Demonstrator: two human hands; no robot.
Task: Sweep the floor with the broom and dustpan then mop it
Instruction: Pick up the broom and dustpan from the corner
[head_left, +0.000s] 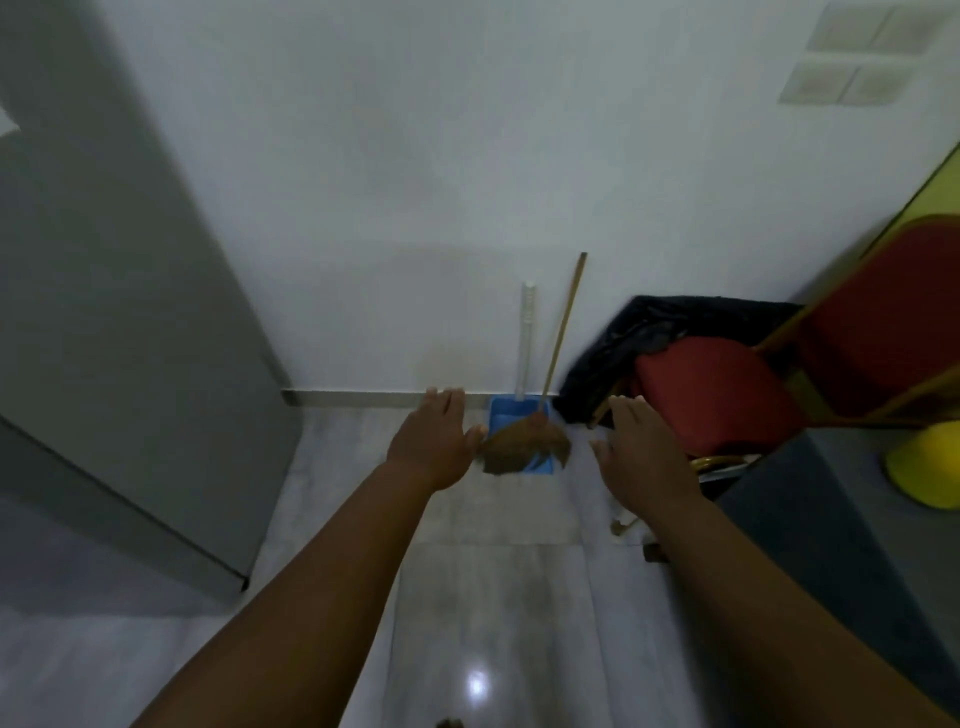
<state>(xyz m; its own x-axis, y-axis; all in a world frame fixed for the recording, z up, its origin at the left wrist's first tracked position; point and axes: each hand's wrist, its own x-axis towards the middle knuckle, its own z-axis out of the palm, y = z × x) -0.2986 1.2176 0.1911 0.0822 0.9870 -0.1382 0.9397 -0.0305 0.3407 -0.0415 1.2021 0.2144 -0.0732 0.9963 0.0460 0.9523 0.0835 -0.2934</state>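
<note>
Nearest, along the bottom edge of the frame: glossy pale floor (493, 613), with a bright spot of reflected light at lower centre and a small brown scrap at the very bottom. Another brown scrap lower right of centre, beside the right forearm.

Rising from the two lower corners, bare forearms stretched forward toward the middle of the frame.

Left hand (434, 439) just left of centre: palm down, fingers straight and close together, thumb out to the right. Holds nothing. Thumb close to the bristles in the picture; contact cannot be told.

Right hand (641, 457) just right of centre: flat too, fingers extended and a little spread. Holds nothing.

Between the hands and a little beyond, at centre frame: broom (524, 444), brown bristle head lying over the blue dustpan (506, 413), thin wooden handle leaning up and right against the wall. Dustpan on the floor at the skirting (374, 399), its white handle upright against the wall.

Right of these: black bag (623, 343), then a red chair (717, 395) with gold-coloured frame. Yellow object (924, 467) at the right edge, blurred.

Grey panel (114, 312) filling the left side.

Farthest: plain white wall (389, 182), with pale switch plates (857, 52) in the upper right corner.
</note>
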